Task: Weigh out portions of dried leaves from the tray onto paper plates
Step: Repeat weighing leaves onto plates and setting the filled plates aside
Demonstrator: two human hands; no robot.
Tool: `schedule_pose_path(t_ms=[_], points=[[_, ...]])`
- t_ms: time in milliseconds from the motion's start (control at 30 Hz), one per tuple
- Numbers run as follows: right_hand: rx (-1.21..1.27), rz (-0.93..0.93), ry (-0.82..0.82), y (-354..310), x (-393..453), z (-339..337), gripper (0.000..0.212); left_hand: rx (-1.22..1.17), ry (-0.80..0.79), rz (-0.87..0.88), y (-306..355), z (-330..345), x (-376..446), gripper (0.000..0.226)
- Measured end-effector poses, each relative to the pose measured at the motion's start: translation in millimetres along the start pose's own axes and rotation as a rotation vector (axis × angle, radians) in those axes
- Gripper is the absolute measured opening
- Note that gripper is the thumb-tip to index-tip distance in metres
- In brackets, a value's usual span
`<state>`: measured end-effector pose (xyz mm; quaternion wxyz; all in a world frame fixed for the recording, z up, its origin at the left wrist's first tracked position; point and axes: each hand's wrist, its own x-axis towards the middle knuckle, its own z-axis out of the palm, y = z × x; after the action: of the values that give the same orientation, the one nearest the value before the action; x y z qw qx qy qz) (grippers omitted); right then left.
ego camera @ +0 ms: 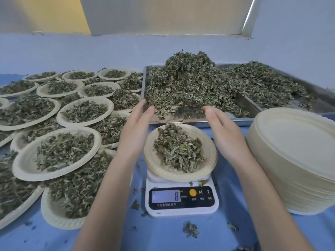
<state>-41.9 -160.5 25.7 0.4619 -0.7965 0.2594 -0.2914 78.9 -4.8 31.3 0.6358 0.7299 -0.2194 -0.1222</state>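
Dried leaves (178,151) sat heaped on a paper plate (157,169) atop the scale (181,201) at centre frame; left hand (135,127) and right hand (223,131) flanked it, fingers straight, empty, near the tray (181,120) above.

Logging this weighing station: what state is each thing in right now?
Scale: on, display reads 8.
Plate on scale: holds leaves.
Tray: heaped with leaves.
Plate stack: unused.
Filled plates: loaded, overlapping.
Left hand: open, empty.
Right hand: open, empty.
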Motion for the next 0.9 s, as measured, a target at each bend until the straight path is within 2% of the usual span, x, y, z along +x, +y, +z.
schedule_pose_path(t_ms=[67,200,333,500,700,800,900], points=[[-0.066,0.078,-0.021,2,1,2,0.049,0.043,-0.002,-0.028,-4,0,-10,0.049],[-0.092,0.246,-0.184,8,-8,15,0.063,0.139,-0.019,-0.166,-15,17,-22,0.052],[0.028,0.169,-0.101,-18,-3,21,0.056,0.032,0.143,-0.110,-1,9,-11,0.045],[0.013,0.044,-0.176,-66,13,51,0.048,0.050,0.274,-0.084,26,-48,10,0.049],[0.111,-0.009,-0.343,-116,25,111,0.037,0.052,0.402,-0.123,40,-142,21,0.045],[0.171,0.009,-0.442,-133,32,139,0.017,0.060,0.510,-0.129,42,-184,29,0.044],[0.235,0.058,-0.501,-143,47,170,0.014,0.029,0.562,-0.136,41,-214,47,0.040]])
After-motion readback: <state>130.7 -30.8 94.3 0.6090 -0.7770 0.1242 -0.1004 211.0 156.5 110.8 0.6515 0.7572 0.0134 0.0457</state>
